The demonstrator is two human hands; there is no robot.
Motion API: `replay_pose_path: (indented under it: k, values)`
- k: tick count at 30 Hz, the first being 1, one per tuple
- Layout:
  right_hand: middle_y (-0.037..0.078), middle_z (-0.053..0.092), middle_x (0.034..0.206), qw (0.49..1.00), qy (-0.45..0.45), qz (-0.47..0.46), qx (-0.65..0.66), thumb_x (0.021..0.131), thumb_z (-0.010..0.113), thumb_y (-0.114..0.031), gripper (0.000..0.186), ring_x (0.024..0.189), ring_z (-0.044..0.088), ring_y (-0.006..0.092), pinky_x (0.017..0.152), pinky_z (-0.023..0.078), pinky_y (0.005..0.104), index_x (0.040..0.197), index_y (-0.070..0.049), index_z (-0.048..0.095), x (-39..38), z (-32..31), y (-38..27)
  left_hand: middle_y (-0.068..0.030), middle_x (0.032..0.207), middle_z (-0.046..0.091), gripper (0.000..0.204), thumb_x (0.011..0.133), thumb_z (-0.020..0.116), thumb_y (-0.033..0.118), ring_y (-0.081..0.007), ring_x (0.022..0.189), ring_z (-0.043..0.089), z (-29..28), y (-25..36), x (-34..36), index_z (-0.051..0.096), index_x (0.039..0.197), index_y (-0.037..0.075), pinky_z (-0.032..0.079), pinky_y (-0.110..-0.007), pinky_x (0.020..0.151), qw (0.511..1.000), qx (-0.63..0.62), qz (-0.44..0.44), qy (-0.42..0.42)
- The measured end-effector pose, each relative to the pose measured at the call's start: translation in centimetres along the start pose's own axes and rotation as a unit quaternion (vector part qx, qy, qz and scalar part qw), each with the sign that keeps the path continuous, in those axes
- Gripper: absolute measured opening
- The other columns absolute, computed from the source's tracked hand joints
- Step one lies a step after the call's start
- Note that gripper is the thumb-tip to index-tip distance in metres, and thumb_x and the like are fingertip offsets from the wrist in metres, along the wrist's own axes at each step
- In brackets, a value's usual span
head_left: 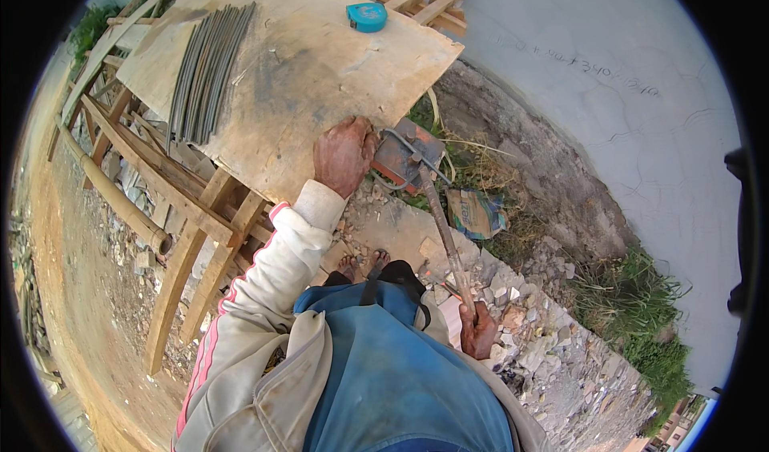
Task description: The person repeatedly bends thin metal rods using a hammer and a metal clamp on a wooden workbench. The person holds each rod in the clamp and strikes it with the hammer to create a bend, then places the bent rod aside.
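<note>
My left hand [344,156] is closed at the near right edge of the plywood sheet [320,76], gripping a bent steel rod [435,166]. The rod lies in angled lengths over a rusty red metal block [394,160]; its end within my fingers is hidden. My right hand [478,329] is wrapped around the lower end of a long rusty metal lever [445,240]. That lever slants up to the block, where its head meets the rod. On the plywood, left of my hand, several straight steel rods [210,72] lie side by side.
A teal tape measure [366,17] rests at the plywood's far edge. Wooden beams [188,268] and a bamboo pole [120,196] stand at left. A crumpled sack [477,213], rubble [529,340] and grass [617,296] lie at right, beside a grey wall [641,132].
</note>
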State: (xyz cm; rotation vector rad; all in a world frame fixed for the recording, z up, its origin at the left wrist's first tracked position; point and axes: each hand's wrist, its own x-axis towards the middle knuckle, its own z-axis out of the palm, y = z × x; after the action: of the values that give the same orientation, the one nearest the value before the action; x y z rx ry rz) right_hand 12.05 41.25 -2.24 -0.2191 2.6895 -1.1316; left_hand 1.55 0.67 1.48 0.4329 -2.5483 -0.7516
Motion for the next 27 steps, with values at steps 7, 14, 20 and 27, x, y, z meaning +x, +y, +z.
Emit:
replay_pose_path:
  k: [7, 14, 20, 27]
  values:
    - [0.007, 0.039, 0.053, 0.995, 0.065, 0.007, -0.074, 0.098, 0.066, -0.036, 0.041, 0.053, 0.033, 0.0148, 0.047, 0.031, 0.0359, 0.079, -0.002, 0.055, -1.1, 0.3, -1.4, -0.0173, 0.084, 0.065, 0.01, 0.085, 0.064, 0.014, -0.0386, 0.079, 0.065, 0.2, -0.1, 0.1, 0.064, 0.087, 0.004, 0.051, -0.046, 0.071, 0.999, -0.035, -0.009, 0.01]
    - [0.002, 0.034, 0.058, 0.996, 0.059, 0.057, -0.033, 0.097, 0.067, -0.039, 0.045, 0.057, 0.031, 0.0117, 0.049, 0.029, 0.034, 0.076, -0.001, 0.052, -1.6, 1.2, -2.4, -0.0165, 0.083, 0.065, 0.011, 0.085, 0.064, 0.015, -0.0386, 0.08, 0.065, 0.5, -0.1, 0.0, 0.062, 0.085, 0.004, 0.051, -0.046, 0.071, 0.999, -0.02, -0.011, 0.025]
    - [0.0, 0.036, 0.061, 0.998, 0.031, 0.057, 0.009, 0.098, 0.064, -0.037, 0.044, 0.061, 0.031, 0.0108, 0.051, 0.028, 0.0326, 0.075, -0.002, 0.051, -2.1, 0.3, -3.0, -0.0158, 0.089, 0.065, 0.014, 0.088, 0.065, 0.02, -0.0381, 0.082, 0.066, 0.7, -0.2, -0.1, 0.064, 0.09, 0.006, 0.052, -0.047, 0.072, 1.0, 0.008, -0.003, 0.027]
    - [0.008, 0.047, 0.063, 0.999, 0.029, 0.013, 0.018, 0.1, 0.061, -0.039, 0.041, 0.061, 0.042, 0.0149, 0.056, 0.038, 0.0343, 0.089, 0.0, 0.061, -0.6, -0.1, -2.1, -0.0156, 0.088, 0.065, 0.016, 0.089, 0.064, 0.022, -0.039, 0.083, 0.066, 0.7, -0.3, -0.2, 0.064, 0.091, 0.006, 0.052, -0.048, 0.072, 1.0, 0.006, -0.009, 0.023]
